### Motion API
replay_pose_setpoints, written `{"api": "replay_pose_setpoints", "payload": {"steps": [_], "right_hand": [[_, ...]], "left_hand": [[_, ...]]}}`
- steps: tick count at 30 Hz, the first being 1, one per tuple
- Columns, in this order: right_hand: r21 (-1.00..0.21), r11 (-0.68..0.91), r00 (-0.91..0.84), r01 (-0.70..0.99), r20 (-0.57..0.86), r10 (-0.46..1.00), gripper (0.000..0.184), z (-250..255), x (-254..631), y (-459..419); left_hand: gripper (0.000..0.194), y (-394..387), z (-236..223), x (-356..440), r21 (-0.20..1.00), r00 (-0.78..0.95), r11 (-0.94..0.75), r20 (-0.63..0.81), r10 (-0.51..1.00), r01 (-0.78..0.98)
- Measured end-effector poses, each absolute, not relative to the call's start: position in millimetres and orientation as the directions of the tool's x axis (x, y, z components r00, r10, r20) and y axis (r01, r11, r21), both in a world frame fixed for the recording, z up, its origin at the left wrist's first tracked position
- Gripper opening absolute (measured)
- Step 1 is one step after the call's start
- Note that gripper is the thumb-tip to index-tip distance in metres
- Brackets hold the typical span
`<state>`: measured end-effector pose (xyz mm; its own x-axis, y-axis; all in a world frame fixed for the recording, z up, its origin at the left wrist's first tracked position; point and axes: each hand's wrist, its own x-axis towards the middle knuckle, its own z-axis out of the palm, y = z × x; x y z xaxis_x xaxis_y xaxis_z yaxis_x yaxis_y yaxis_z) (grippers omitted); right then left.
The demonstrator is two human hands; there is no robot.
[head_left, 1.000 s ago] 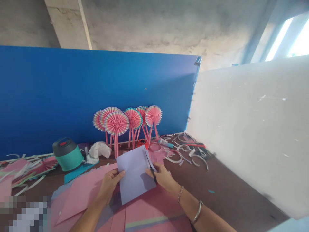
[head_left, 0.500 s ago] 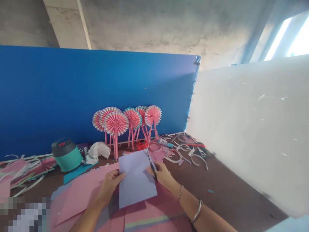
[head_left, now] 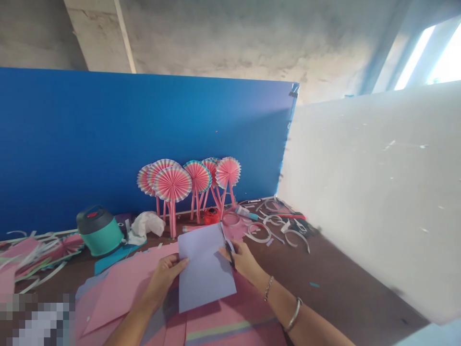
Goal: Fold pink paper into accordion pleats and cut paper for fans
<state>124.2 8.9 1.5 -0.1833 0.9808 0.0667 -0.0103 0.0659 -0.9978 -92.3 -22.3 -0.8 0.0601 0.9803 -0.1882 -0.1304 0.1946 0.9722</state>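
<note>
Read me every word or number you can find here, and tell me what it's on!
No word, number or brand can be read.
The small tube: any print on it is too small and blurred to read.
The lavender paper sheet: no writing shows.

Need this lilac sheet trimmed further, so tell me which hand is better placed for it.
Right hand, most likely: it holds the scissors, with the blades at the edge of the lilac sheet. The left hand only grips the sheet's opposite side.
</note>
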Motion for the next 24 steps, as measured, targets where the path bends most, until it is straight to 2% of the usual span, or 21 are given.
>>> {"api": "replay_pose_setpoints", "payload": {"steps": [9, 12, 15, 18, 21, 24], "right_hand": [[-0.999, 0.046, -0.163, -0.005, 0.046, 0.986, 0.033, 0.0, 126.4, 9.9], [-1.0, 0.0, -0.198, -0.025, 0.005, 0.98, 0.039, -1.8, 127.0, 9.8], [-0.998, -0.031, -0.283, -0.047, -0.016, 0.959, 0.047, -0.6, 127.6, 8.4], [-0.999, -0.044, -0.381, 0.0, -0.041, 0.924, 0.048, 0.3, 128.7, 7.8], [-0.998, -0.047, -0.446, 0.039, -0.059, 0.893, 0.047, -1.2, 129.8, 7.1], [-0.998, -0.047, -0.494, 0.043, -0.063, 0.867, 0.048, -3.2, 130.1, 4.9]], "left_hand": [[0.041, -21.1, -1.3, -93.8, 0.973, 0.036, 0.173, -0.17, 0.985, -0.152], [0.042, -19.1, 0.7, -98.3, 0.978, -0.086, 0.092, -0.109, 0.99, -0.185], [0.044, -15.9, 3.0, -105.5, 0.981, -0.289, -0.022, -0.035, 0.957, -0.191], [0.044, -11.6, 2.2, -112.9, 0.978, -0.446, -0.098, 0.006, 0.895, -0.184], [0.045, -8.1, -0.7, -117.6, 0.971, -0.49, -0.133, 0.019, 0.872, -0.199], [0.045, -6.5, -2.9, -119.0, 0.967, -0.455, -0.128, 0.014, 0.891, -0.221]]}}
